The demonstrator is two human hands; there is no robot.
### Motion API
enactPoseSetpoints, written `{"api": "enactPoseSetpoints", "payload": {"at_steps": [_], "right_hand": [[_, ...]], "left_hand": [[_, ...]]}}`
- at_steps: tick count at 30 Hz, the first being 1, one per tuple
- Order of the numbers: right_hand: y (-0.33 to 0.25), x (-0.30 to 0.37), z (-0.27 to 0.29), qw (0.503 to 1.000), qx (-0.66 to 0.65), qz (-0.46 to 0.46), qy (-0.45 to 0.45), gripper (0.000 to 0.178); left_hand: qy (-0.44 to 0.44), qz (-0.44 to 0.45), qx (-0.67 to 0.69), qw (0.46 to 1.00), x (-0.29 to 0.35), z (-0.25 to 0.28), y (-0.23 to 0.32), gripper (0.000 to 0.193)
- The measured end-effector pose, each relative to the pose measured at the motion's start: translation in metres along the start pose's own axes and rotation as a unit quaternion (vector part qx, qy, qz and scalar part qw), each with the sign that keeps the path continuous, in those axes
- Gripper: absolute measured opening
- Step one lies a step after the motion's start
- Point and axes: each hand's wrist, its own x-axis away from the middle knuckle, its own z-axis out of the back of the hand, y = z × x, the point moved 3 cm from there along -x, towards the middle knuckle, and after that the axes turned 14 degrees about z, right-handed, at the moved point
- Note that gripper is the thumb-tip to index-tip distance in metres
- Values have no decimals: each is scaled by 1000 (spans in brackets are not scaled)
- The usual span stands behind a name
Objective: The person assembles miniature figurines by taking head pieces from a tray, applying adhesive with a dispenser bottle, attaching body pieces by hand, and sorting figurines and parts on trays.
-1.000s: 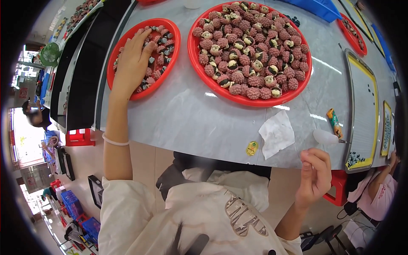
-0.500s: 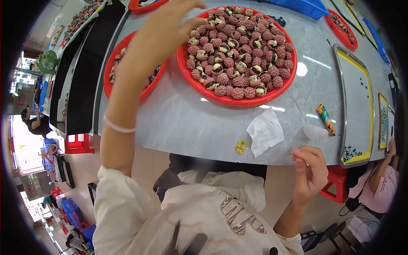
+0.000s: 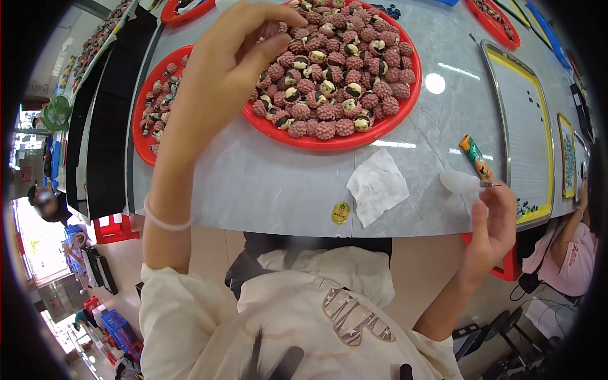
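My left hand [image 3: 237, 57] is over the left rim of a round red tray [image 3: 386, 132] heaped with small bumpy pink figures [image 3: 326, 111] that have cream and black faces. Its thumb and forefinger are apart above the figures, with nothing clearly held between them. My right hand [image 3: 497, 221] reaches up over the table's front edge, thumb and fingers apart. Those fingertips are close to the thin nozzle of a white squeeze bottle [image 3: 458, 182], which lies on the table; whether they touch it is unclear. An orange and green tube [image 3: 475, 157] lies just beyond the bottle.
A white cloth [image 3: 379, 187] and a yellow sticker [image 3: 340, 213] lie near the front edge. On the left, a smaller red tray [image 3: 144, 142] holds more pink pieces. At right stands a yellow-edged metal tray [image 3: 522, 126] with small dark pieces. Another person's pink sleeve [image 3: 557, 266] shows far right.
My right hand has moved up and right, close to the bottle's nozzle, its fingers spreading from a curl. My left hand has come nearer the figures. The whole view has shifted slightly.
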Motion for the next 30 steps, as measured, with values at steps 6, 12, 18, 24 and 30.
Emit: {"api": "enactPoseSetpoints", "payload": {"at_steps": [6,12,18,24,30], "right_hand": [[1,-1,-26,992,-1,-59,-111,24],[-3,9,-20,974,-193,-114,-42,33],[-15,6,-7,986,-140,-51,-72,49],[-19,-3,-5,948,-286,6,-140,51],[-27,-2,-2,970,-192,-49,-142,47]], "left_hand": [[-110,120,276,947,64,-22,8,17],[-135,190,453,861,102,-68,18,30],[-149,235,587,760,113,-93,11,27],[-181,200,607,748,122,-103,14,22],[-172,268,587,744,125,-108,25,30]]}}
